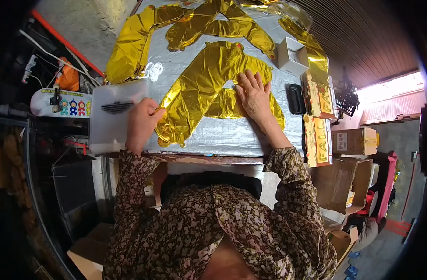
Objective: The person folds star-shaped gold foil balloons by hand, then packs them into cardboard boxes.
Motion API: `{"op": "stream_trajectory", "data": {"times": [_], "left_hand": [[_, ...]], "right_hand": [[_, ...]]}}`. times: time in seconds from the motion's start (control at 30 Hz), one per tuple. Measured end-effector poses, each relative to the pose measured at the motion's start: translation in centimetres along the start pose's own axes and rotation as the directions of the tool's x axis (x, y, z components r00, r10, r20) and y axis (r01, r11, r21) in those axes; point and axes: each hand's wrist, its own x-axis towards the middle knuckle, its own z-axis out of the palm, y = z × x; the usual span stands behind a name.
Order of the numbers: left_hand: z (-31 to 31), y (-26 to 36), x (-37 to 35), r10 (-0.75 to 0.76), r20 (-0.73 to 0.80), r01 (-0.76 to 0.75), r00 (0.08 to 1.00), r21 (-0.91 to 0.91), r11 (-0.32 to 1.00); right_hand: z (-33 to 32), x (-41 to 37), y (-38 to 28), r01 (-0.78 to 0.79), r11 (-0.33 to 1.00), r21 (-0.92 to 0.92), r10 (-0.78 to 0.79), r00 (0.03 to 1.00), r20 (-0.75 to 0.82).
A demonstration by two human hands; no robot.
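Note:
A flat gold foil balloon shaped like a letter A (pixel 194 86) lies on the grey-covered table (pixel 227 140) in front of me. My left hand (pixel 144 121) pinches the edge of its left leg between thumb and fingers. Spread on the right side of the balloon, beside its centre hole, is my right hand (pixel 254 95), palm down with fingers stretched. Another gold foil balloon (pixel 218 28) lies just beyond, and a further gold foil piece (pixel 131 44) is at the upper left. A coil of white string (pixel 153 71) rests near my left hand.
A translucent plastic sheet or box (pixel 115 133) sits left of my left hand. To the right are a small white open box (pixel 292 56), a black case (pixel 296 99) and printed "FALL" packages (pixel 321 142). Cardboard boxes (pixel 339 182) stand on the floor at the right.

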Motion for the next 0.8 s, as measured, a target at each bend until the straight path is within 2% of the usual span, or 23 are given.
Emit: {"op": "stream_trajectory", "data": {"times": [0.07,0.13,0.23,0.67,0.77,0.8], "left_hand": [[-0.1,0.4,0.0,-0.021,-0.002,0.021,1.000,-0.014,1.000],[-0.3,0.9,-0.1,-0.015,-0.012,0.016,1.000,0.074,0.997],[-0.1,0.4,0.1,0.023,-0.024,-0.021,0.999,0.094,0.995],[-0.1,-0.9,-0.1,0.068,-0.007,-0.067,0.998,0.052,0.996],[-0.7,0.4,-0.5,0.105,-0.004,-0.104,0.994,0.109,0.989],[-1.0,0.9,-0.4,0.172,-0.025,-0.161,0.985,0.231,0.960]], "right_hand": [[-0.1,0.2,-0.1,-0.004,1.000,-0.008,0.004,1.000,0.010],[0.0,0.3,-0.1,-0.008,1.000,-0.014,0.008,1.000,0.022],[0.5,0.5,-0.1,-0.006,1.000,0.003,0.006,1.000,-0.006],[0.6,0.9,-0.1,-0.007,1.000,0.028,0.006,1.000,0.004],[0.6,0.9,0.0,-0.003,1.000,0.026,0.003,1.000,-0.005],[0.7,0.8,0.0,0.002,1.000,0.021,-0.002,1.000,-0.011]]}}
